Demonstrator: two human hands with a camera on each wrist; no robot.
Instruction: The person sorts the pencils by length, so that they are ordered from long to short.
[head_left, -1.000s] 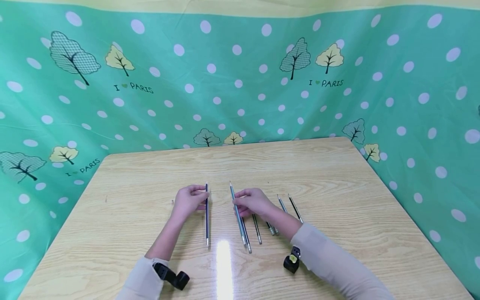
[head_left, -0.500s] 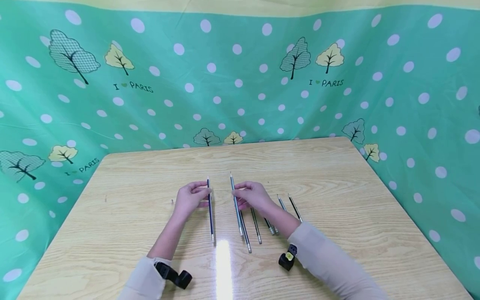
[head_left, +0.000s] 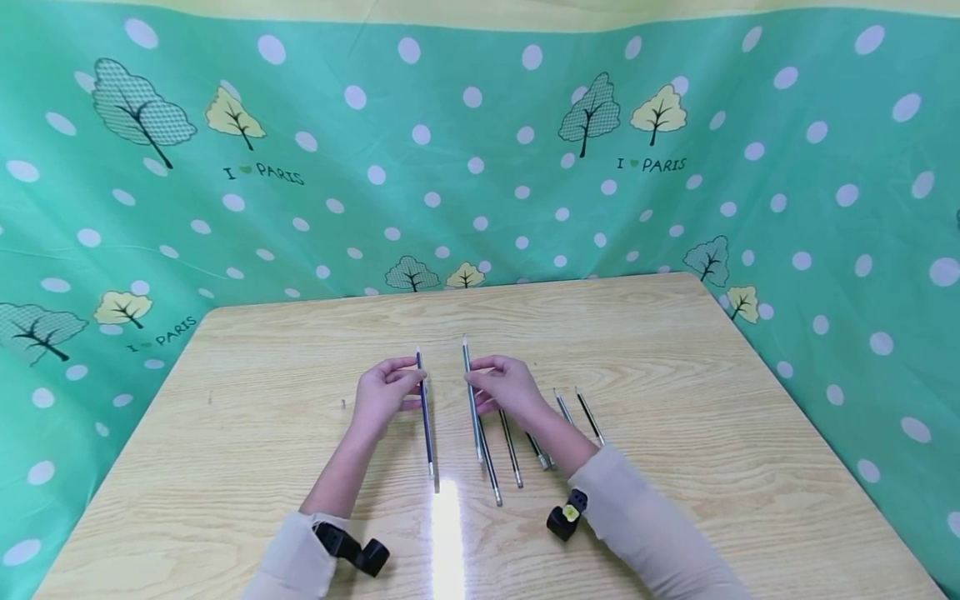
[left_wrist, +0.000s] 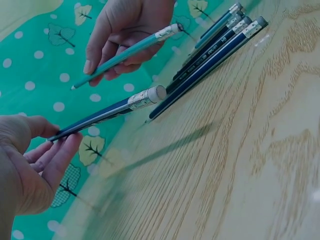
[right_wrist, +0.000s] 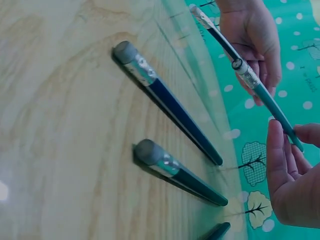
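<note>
My left hand [head_left: 381, 398] pinches a dark blue pencil [head_left: 427, 425] between thumb and fingers, its white eraser end towards me. In the left wrist view this pencil [left_wrist: 107, 113] is raised off the table, with its shadow below. My right hand [head_left: 506, 387] pinches a teal pencil [head_left: 474, 412] near its tip; the right wrist view shows the thumb and fingers around the teal pencil [right_wrist: 274, 107], held off the table. On the table by my right hand lie another dark blue pencil [head_left: 490, 467] and a dark green pencil [head_left: 512, 454], eraser ends towards me.
Several more pencils lie under and beyond my right forearm, among them a dark pencil [head_left: 590, 415]. A tiny pinkish bit [head_left: 343, 403] lies left of my left hand. The wooden table [head_left: 247, 400] ends at a green dotted cloth [head_left: 480, 167] behind.
Both hands have moved slightly away from me, raising their pencils. The dark blue pencil has shifted a little right and tilted; the teal pencil has separated from the pencil lying beside it.
</note>
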